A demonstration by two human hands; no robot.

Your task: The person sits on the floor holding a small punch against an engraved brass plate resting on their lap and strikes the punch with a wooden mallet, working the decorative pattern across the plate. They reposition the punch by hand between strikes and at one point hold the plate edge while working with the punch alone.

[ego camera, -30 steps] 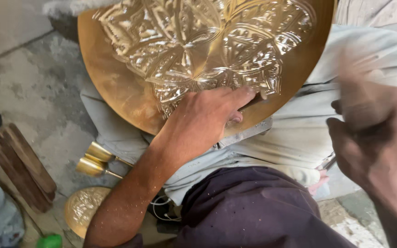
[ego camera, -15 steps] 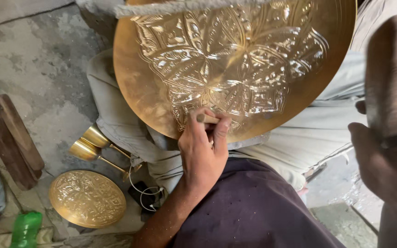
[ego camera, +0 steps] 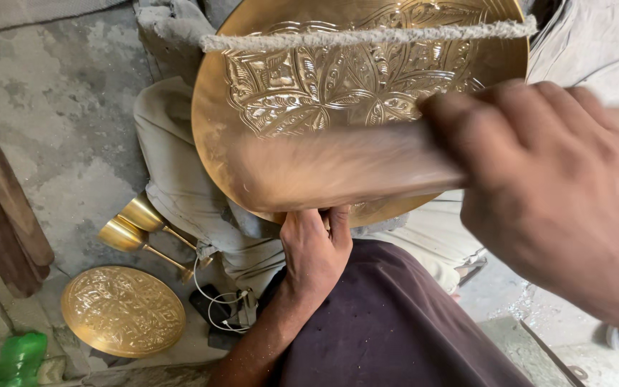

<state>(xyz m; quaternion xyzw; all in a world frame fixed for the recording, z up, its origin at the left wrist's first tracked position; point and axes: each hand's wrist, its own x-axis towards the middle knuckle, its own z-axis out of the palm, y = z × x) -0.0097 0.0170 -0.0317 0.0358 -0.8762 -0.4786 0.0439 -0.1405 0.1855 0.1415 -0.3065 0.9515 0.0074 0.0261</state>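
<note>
While my left hand [ego camera: 314,247] presses its fingers against the lower rim of the big engraved brass tray [ego camera: 356,100], the tray stands tilted over my lap, its worked face toward me. A rough cord [ego camera: 367,34] runs across its upper part. My right hand [ego camera: 553,193] is closed tight around a wooden tool [ego camera: 338,168], blurred, which crosses in front of the lower half of the tray; I cannot tell whether it touches the metal. My left hand holds nothing closed in its grip; it only braces the rim from below, just above my dark garment [ego camera: 395,322]. On the floor [ego camera: 44,107] at the left, a smaller engraved brass plate [ego camera: 123,310] lies flat, two brass goblets [ego camera: 134,223] lie on their sides beside it, wooden blocks [ego camera: 5,218] sit near the left edge, and a green bottle [ego camera: 19,356] shows in the lower left corner.
</note>
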